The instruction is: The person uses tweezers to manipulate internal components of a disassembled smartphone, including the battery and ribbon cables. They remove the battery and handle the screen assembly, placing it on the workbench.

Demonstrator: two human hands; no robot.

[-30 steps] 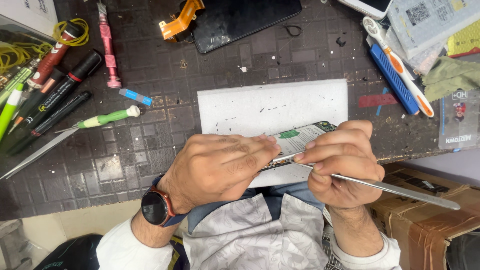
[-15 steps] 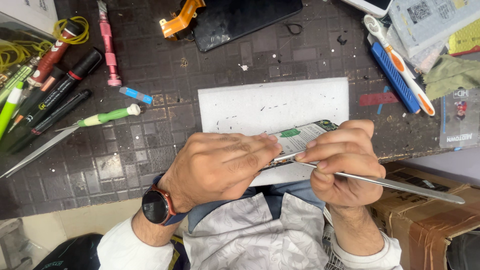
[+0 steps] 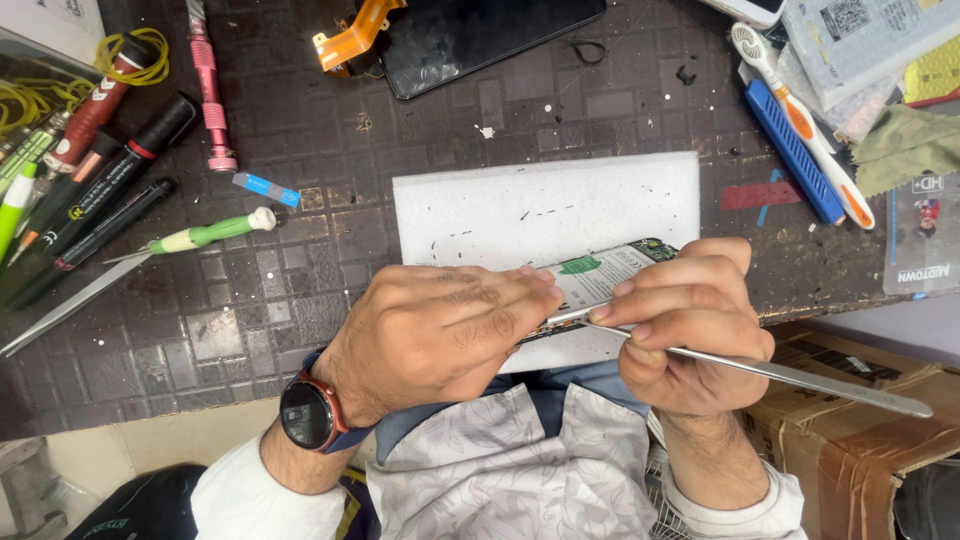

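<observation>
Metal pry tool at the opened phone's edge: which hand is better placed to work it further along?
Probably the right hand: it grips the metal pry tool, tip at the opened phone edge. The left hand covers and steadies the phone.

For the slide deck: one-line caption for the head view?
Left hand steadies an opened phone over a white pad; right hand holds a metal tool.

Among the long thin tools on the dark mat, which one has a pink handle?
The pink metal screwdriver at the upper left, lying almost straight up and down. The tools beside it are black and red pens and a green-handled tool.
</observation>
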